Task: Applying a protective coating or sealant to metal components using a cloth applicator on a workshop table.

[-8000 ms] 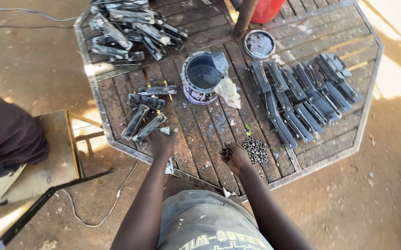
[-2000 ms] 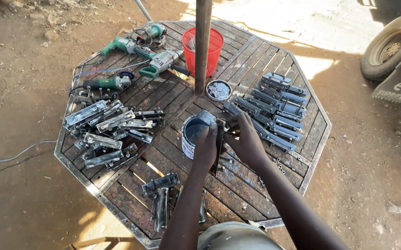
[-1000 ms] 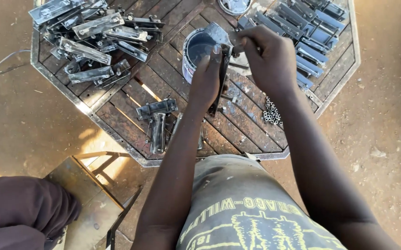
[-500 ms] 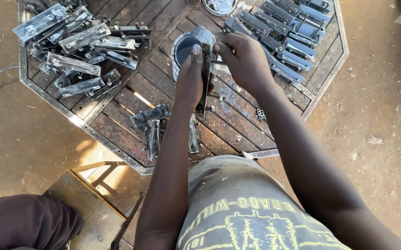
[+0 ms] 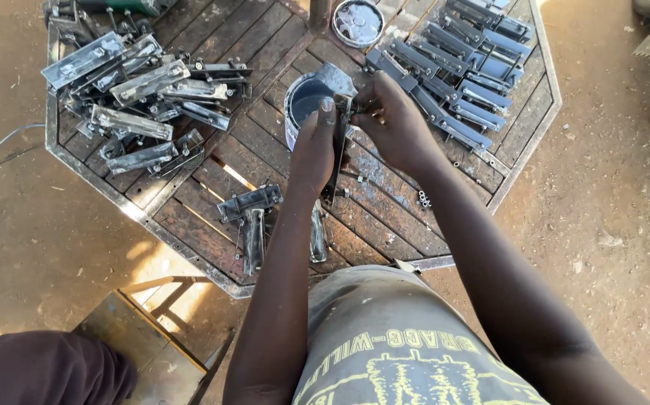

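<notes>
One head-worn view — looking steeply down

The scene is seen from above the person's own chest, close to both hands [image 5: 362, 135], which are framed near the centre; the table [image 5: 190, 247] fills the upper half, tilted in frame, and bare ground is taken in at both sides — no second view is given.

We see both forearms bare to the elbow and beyond, no sleeves in view. The left hand [image 5: 314, 150] and right hand [image 5: 400, 124] wear no gloves, rings or watch; nails are short. Our torso is covered by a grey shirt [image 5: 385, 345], faded and dusty, printed across the front with yellow-green block lettering above a yellow-green line drawing.
</notes>
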